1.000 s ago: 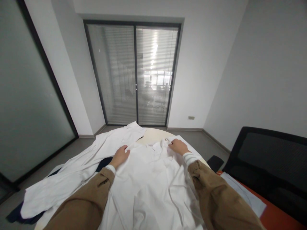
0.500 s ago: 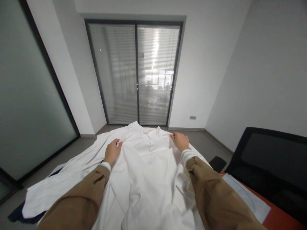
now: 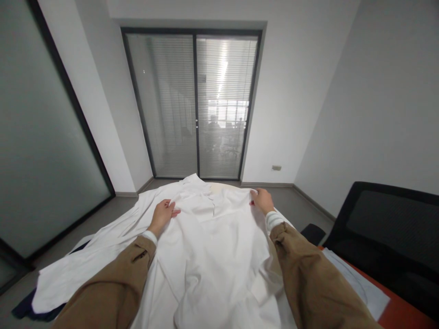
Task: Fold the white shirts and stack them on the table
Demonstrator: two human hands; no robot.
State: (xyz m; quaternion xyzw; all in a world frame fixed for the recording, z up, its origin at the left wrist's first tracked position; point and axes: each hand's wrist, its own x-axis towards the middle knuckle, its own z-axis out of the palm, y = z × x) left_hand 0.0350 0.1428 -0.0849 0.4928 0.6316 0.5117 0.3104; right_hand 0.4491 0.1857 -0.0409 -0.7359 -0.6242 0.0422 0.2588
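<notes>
A white shirt (image 3: 219, 256) lies spread in front of me, its collar end away from me and its lower part rumpled close by. My left hand (image 3: 162, 215) pinches the cloth at the left shoulder, with some fingers stretched over the fabric. At the right shoulder, my right hand (image 3: 262, 200) grips the shirt's edge between thumb and fingers. The cloth is drawn fairly flat between both hands. Beneath it, a pale tabletop (image 3: 222, 186) shows at the far edge.
More white garments (image 3: 78, 269) drape over the left side, with dark blue cloth (image 3: 25, 307) under them. To the right stand a black mesh chair (image 3: 391, 228) and a red surface (image 3: 406, 308) bearing a clear plastic sheet (image 3: 360, 283). A glass door (image 3: 195, 105) is behind.
My right hand has moved slightly right, pulling the shirt's shoulder outward and flattening the collar area. The left hand's fingers have spread a little over the cloth.
</notes>
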